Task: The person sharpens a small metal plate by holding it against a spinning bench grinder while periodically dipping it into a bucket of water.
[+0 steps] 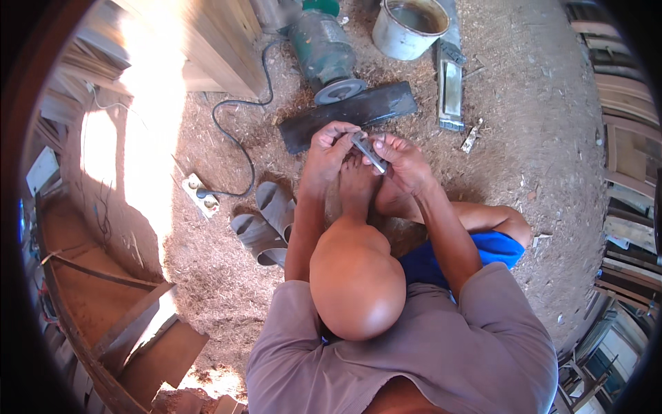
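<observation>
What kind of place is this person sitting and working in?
Probably a rough woodworking shed. Sawdust and wood shavings cover the dirt floor, a green electric bench grinder stands on it, and weathered wooden planks are stacked along the side. Both hands hold a small flat grey metal blade.

Ahead blocked by dark flat slab (348, 114) and green bench grinder (323, 52); bare sawdust floor (531, 103) open rightward.

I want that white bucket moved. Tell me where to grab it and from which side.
Grip the white bucket by its rim, coming down from above: it stands upright and open-topped on the sawdust floor. Take the near edge, since the green grinder crowds its left side. No handle is visible.
</observation>
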`<state>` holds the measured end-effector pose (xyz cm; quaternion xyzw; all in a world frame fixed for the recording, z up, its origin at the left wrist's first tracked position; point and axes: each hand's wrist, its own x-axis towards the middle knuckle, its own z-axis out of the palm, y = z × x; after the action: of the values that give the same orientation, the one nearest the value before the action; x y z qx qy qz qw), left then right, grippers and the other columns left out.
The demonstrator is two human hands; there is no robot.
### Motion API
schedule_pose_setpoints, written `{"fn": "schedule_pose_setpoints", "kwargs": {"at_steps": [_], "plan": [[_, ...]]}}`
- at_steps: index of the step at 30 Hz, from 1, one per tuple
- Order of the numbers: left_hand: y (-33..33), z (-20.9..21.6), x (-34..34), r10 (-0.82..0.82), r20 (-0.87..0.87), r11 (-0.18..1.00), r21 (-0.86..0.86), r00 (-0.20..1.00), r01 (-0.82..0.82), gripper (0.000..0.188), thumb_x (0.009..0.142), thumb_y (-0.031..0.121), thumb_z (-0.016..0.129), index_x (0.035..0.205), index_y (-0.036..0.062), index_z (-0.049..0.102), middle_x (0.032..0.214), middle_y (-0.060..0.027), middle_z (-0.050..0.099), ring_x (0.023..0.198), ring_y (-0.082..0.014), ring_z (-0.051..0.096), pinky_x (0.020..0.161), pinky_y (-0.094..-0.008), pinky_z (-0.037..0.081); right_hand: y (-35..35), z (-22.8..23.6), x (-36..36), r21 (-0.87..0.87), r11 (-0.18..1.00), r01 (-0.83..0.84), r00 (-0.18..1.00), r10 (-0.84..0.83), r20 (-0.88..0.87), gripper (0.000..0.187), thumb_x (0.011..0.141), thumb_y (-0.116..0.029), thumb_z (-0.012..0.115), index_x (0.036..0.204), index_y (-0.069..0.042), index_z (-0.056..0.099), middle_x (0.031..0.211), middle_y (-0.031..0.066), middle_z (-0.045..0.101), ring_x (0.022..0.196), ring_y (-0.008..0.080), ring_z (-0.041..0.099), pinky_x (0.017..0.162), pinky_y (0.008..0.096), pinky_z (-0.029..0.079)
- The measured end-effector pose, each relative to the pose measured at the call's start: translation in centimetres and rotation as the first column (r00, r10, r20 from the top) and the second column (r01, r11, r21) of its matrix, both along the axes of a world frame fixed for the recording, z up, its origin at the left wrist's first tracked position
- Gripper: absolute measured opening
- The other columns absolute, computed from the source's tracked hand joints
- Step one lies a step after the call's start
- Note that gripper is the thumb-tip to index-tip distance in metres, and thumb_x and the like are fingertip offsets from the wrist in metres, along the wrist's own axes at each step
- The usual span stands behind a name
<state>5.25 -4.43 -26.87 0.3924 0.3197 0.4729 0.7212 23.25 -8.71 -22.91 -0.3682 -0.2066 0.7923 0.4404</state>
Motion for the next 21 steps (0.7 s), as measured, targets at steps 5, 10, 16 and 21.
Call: {"fn": "schedule_pose_setpoints", "kwargs": {"at_steps": [5,10,16,21], "plan": [[-0.5,1.2,0.9,0.009,-0.038,1.0,0.022,0.999,-0.008,0.01,0.091,0.003,0.057,0.101,0.001,0.061,0.097,-0.0115,0.067,0.086,-0.0156,0.064,0.079,-0.0293,0.053,-0.9,1.8,-0.1,0.036,0.999,0.031,0.999,-0.03,-0.021,0.022,0.094,-0.02,0.057,0.109,-0.003,0.058,0.087,0.0067,0.066,0.078,0.0125,0.066,0.065,0.0214,0.051],[-0.6,1.1,1.9,-0.026,-0.061,0.999,0.044,0.998,0.029,0.012,0.091,0.002,0.056,0.102,0.0005,0.061,0.1,-0.0107,0.066,0.091,-0.0145,0.062,0.082,-0.029,0.051,-1.1,1.3,0.7,0.094,0.995,0.045,0.999,-0.046,0.016,0.02,0.093,-0.019,0.059,0.107,-0.004,0.06,0.085,0.0065,0.067,0.075,0.0115,0.066,0.065,0.0216,0.052],[-1.5,0.0,0.1,0.021,-0.134,0.999,-0.026,0.991,-0.025,0.02,0.092,0.005,0.055,0.111,0.0013,0.058,0.105,-0.0072,0.064,0.086,-0.0107,0.059,0.079,-0.0258,0.049,3.6,2.8,3.5,0.033,0.983,0.183,0.98,-0.179,-0.087,0.014,0.091,-0.015,0.061,0.103,-0.007,0.06,0.087,0.0059,0.069,0.072,0.0095,0.065,0.061,0.0222,0.054],[-1.9,-2.3,-0.5,-0.021,-0.081,0.989,-0.147,0.996,0.009,0.021,0.092,0.005,0.052,0.113,0.0027,0.057,0.105,-0.0082,0.064,0.086,-0.0124,0.059,0.076,-0.0255,0.049,14.0,5.0,9.7,0.271,0.938,0.219,0.926,-0.287,0.246,0.007,0.091,-0.012,0.06,0.096,-0.007,0.06,0.083,0.0039,0.067,0.064,0.0085,0.059,0.058,0.0248,0.052]]}}
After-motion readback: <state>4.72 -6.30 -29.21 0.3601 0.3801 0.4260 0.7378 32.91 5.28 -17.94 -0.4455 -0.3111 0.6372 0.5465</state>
